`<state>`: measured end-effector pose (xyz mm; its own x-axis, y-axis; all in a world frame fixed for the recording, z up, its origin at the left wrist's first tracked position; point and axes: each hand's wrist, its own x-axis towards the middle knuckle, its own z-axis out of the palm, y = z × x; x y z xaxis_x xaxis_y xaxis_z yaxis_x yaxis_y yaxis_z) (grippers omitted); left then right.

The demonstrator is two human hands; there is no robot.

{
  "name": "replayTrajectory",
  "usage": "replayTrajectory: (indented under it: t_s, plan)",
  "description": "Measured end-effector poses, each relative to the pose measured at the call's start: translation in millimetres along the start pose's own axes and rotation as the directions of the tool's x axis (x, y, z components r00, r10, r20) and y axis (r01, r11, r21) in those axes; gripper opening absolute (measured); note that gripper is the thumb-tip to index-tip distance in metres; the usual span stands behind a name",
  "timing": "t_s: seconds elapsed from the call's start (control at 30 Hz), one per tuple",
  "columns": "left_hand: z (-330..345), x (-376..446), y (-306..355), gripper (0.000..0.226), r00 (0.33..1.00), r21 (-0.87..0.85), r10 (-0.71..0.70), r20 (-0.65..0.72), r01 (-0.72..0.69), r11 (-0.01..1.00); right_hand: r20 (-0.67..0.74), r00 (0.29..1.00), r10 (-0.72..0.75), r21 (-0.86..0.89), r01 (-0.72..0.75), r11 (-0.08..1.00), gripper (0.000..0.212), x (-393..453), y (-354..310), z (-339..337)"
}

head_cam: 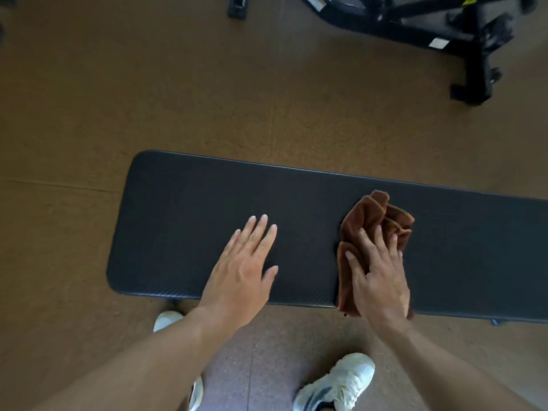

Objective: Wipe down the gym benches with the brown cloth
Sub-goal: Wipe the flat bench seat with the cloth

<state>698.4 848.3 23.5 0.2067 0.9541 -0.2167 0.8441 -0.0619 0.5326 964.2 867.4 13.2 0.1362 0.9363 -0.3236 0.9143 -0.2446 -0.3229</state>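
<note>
A flat black padded gym bench (189,209) runs across the view from centre left out past the right edge. A crumpled brown cloth (376,218) lies on the bench pad right of centre. My right hand (378,277) presses flat on the near part of the cloth, fingers spread over it. My left hand (243,262) rests palm down on the bare pad, left of the cloth, fingers apart and holding nothing.
The floor (118,99) is brown speckled rubber. A black metal frame of another gym machine (430,28) stands at the top right. My white sneakers (338,384) stand on the floor just in front of the bench's near edge.
</note>
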Motion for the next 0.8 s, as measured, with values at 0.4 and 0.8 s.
replayTrajectory:
  t_s: [0.4, 0.8]
  plan:
    - [-109, -57, -163, 0.063, 0.914, -0.125, -0.356, -0.196, 0.337, 0.933, 0.357, 0.581, -0.732, -0.15, 0.809, 0.569, 0.062, 14, -317, 131]
    - [-56, -48, -110, 0.067, 0.94, -0.114, -0.327, -0.101, 0.315, 0.942, -0.085, 0.984, 0.158, -0.195, -0.172, 0.966, 0.065, 83, -89, 5]
